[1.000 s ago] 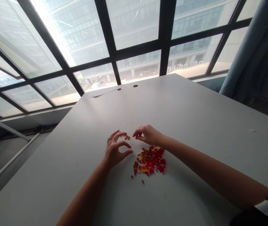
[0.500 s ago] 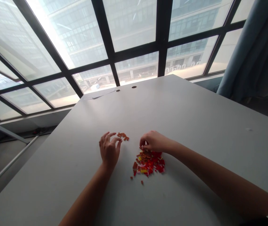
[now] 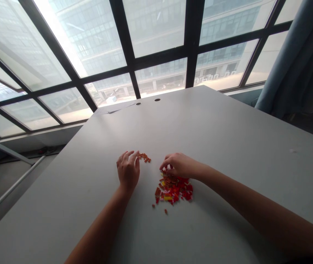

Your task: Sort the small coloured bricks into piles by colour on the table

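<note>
Black metal window frames [image 3: 191, 44] divide tall glass panes beyond a smooth, matte, pale grey tabletop [image 3: 228, 146], and a soft blue curtain [image 3: 288, 62] hangs in folds off to the right. Two small round grommet holes [image 3: 157, 99] sit near the table's far edge, well beyond the fingers.

The person's left hand [image 3: 128, 170] rests low on the table, its fingers slightly apart and gently curved, with nothing visible between them. Just past those fingertips, to their right, lies a small, tight cluster of orange rectangular plastic bricks [image 3: 144, 157], very near them, though contact is hard to make out. The right hand [image 3: 180, 165] arches palm down, its fingers [image 3: 165, 164] close together and curled toward the table. Directly below those fingertips spreads a loose, knobbly heap of tiny red, orange and yellow plastic bricks [image 3: 173, 190], studded and lying at odd angles. The fingertips reach the heap's top edge, but whether they pinch a brick cannot be told. A few stray bricks [image 3: 165, 211] lie farther from the fingers, beyond the heap's lower edge.
</note>
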Tool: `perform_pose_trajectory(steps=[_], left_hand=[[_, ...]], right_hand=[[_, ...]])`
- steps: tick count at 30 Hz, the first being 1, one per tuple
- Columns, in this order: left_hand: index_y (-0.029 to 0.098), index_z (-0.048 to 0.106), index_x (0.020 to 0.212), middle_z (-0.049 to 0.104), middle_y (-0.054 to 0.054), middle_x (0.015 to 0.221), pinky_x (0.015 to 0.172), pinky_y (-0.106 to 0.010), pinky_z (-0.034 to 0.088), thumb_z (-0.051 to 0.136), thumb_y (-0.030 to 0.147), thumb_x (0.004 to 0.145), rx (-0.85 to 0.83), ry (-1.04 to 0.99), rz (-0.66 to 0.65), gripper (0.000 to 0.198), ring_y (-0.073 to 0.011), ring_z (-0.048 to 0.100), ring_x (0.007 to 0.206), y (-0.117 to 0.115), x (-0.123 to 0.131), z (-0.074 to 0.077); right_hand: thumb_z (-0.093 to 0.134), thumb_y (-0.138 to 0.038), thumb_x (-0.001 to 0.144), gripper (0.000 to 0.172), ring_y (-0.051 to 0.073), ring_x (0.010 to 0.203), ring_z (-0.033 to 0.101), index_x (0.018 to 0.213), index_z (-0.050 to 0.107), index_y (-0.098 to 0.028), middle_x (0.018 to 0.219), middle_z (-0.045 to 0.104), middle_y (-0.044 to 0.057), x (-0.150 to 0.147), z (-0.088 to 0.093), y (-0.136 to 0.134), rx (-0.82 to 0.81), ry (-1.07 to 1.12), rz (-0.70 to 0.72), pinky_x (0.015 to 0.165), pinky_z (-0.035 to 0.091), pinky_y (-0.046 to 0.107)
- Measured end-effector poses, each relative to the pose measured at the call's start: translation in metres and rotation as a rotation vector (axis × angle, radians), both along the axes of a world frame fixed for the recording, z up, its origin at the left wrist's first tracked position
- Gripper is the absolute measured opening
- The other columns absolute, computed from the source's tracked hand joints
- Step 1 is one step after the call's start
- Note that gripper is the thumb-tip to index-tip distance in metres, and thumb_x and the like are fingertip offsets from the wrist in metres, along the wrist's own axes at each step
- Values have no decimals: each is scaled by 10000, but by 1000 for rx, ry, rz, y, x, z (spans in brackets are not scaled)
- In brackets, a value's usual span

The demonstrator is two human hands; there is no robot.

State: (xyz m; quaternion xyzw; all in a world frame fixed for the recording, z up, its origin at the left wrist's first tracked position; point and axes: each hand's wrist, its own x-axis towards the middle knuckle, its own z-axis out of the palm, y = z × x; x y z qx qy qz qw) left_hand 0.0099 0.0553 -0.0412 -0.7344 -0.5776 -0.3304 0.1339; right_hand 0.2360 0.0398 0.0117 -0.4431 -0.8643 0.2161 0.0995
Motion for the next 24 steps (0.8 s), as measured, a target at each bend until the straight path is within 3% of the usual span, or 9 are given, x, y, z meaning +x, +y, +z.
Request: perform_pose_trajectory(steps=[12,24], left_hand=[[232,681,1063,678,-66,1089,1005,-438,369,516,266,894,-45,-19,0,239,-271,524,1163,-7,1,3],[230,682,1062,673,-69,1093,1012,-447,364,516,245,869,-80,6,36,256,-276,512,1172,-6,0,2]], right_hand=[[625,-119,764,152,163,779,625,871,732,-133,872,707,79,-3,-3,0,49,-11,27,709,437,221],[583,-167,802,143,188,819,630,870,696,-111,881,707,111,-6,-8,-2,78,-86,14,708,420,231]])
